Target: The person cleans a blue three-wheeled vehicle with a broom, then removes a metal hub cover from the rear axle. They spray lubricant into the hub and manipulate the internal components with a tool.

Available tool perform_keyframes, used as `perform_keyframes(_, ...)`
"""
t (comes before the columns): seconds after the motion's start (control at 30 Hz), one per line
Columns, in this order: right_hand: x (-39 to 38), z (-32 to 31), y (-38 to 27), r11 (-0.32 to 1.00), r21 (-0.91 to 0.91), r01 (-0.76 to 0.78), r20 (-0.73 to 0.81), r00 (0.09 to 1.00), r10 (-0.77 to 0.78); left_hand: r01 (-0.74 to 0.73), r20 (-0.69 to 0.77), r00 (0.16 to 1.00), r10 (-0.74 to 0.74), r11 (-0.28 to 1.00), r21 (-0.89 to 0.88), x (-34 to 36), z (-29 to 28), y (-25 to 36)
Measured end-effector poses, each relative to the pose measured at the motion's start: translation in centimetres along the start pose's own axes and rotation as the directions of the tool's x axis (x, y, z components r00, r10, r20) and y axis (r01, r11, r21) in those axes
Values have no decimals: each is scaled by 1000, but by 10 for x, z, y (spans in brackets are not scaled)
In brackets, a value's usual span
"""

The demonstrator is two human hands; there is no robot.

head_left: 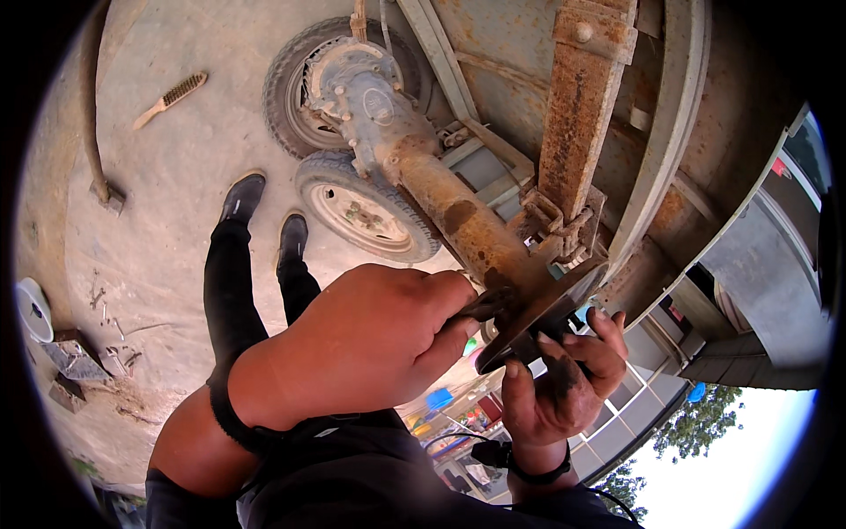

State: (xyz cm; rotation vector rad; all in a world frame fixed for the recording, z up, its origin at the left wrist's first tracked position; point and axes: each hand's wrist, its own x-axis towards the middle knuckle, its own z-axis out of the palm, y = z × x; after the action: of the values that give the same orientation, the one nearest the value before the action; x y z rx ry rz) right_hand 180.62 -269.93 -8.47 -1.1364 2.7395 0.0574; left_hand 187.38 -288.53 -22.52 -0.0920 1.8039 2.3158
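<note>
A rusty axle tube (pixel 467 220) slants down from a grey gear housing (pixel 374 110) to a dark round flange plate (pixel 551 304) near my hands. My left hand (pixel 379 322) is closed beside the tube's near end. Its thumb and fingers pinch a small dark piece against the near side of the plate, too hidden to name. On the other side of the plate, my right hand (pixel 564 388) has its fingers curled and stained dark. Its thumb and forefinger close about a dark part at the plate's lower edge, whose kind I cannot make out.
Two tyred wheels (pixel 366 207) stand by the gear housing. A rusty leaf spring (pixel 586 97) and frame beams run overhead at the right. On the concrete floor lie a wire brush (pixel 181 93), a long-handled hammer (pixel 106 194), several loose tools and a metal box (pixel 75 357).
</note>
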Motion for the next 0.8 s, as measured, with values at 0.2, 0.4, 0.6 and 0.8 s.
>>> perform_keyframes(0.2,1,3,-2,1000,-4,-26,-40,999,26,0,18,1000,-1,998,69,4,-4,7)
perform_keyframes(0.4,0,2,-1,1000,-17,3,-10,1000,-3,-14,-79,997,13,1000,-2,-6,12,0)
perform_keyframes(0.6,-1,3,-1,1000,-18,2,-23,1000,-2,-34,-124,992,27,998,-57,-9,19,-3)
perform_keyframes(0.8,-1,1,-3,1000,-12,7,-15,1000,-7,-34,-150,989,11,988,-152,-15,34,-13)
